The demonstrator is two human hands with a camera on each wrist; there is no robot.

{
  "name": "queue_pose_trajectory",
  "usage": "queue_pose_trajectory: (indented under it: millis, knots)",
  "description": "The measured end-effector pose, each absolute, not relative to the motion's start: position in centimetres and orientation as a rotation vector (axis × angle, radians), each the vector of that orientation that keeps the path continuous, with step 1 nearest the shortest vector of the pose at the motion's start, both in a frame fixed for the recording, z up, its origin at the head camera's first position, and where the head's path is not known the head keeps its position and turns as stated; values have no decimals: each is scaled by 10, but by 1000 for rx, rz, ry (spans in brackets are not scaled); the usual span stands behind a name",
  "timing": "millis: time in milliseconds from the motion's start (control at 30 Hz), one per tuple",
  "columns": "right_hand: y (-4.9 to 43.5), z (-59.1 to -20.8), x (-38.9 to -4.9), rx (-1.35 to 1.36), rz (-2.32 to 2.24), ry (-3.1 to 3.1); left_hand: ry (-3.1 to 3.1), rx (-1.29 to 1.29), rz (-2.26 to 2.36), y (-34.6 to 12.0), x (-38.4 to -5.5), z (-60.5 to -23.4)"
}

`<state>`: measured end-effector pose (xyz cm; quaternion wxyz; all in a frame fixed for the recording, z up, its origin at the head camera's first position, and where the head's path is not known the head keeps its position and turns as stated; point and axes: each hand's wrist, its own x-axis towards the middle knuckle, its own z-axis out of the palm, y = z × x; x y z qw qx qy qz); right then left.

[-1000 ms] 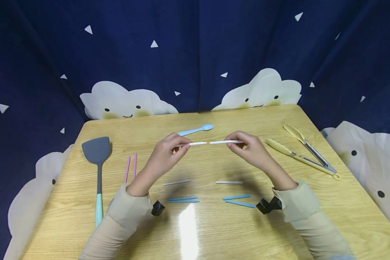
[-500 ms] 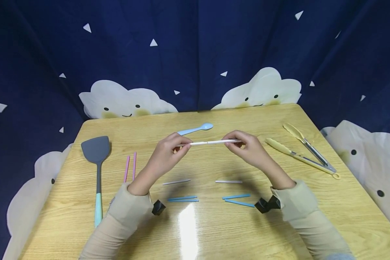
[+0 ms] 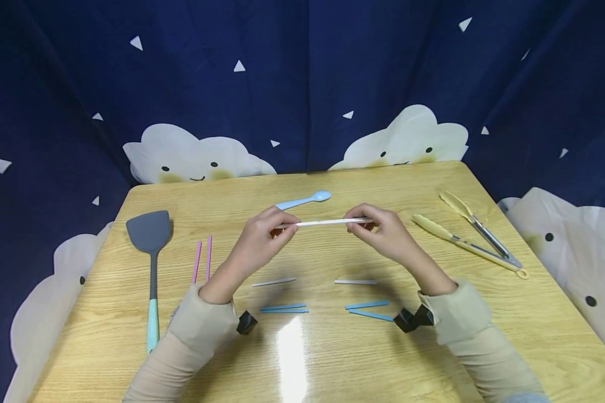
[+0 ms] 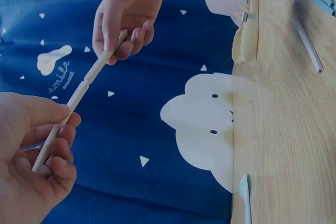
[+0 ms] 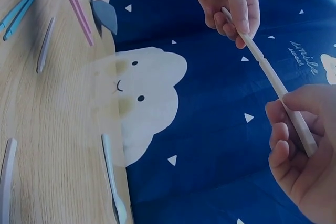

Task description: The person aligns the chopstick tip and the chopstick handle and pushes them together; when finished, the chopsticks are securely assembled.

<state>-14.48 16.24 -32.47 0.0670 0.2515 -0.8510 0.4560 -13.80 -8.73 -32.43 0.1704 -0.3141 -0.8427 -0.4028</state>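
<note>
- White sticks point(image 3: 333, 221), 2 of them, are up in the air over the desk point(image 3: 383, 369), lined up end to end with the tips meeting at a little seam.
- Left hand point(image 3: 257, 235) has its fingers pinched on 1 stick; right hand point(image 3: 385, 232) pinches the other, same deal.
- Blue spoon point(image 3: 302, 201) lies just past the left hand, handle end partly hidden from the head view.
- Nearer the person, 2 more pale sticks point(image 3: 355, 282) lie well apart, with 2 pairs of blue sticks point(image 3: 366, 305) below them.
- Off to the left: 2 pink sticks point(image 3: 196, 262), then a gray spatula point(image 3: 150, 230) with a mint handle.
- Yellow tongs point(image 3: 484, 254) lie spread on the right.
- Navy curtain point(image 3: 206, 73) with clouds and triangles behind everything.
</note>
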Motion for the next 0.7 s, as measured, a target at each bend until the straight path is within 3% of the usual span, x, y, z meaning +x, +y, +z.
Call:
queue_pose_trajectory:
  millis: [700]
  knots:
    - [157,-324,-139,764,1489,-2522,-2218,-851,-1293,-81,-133,-328]
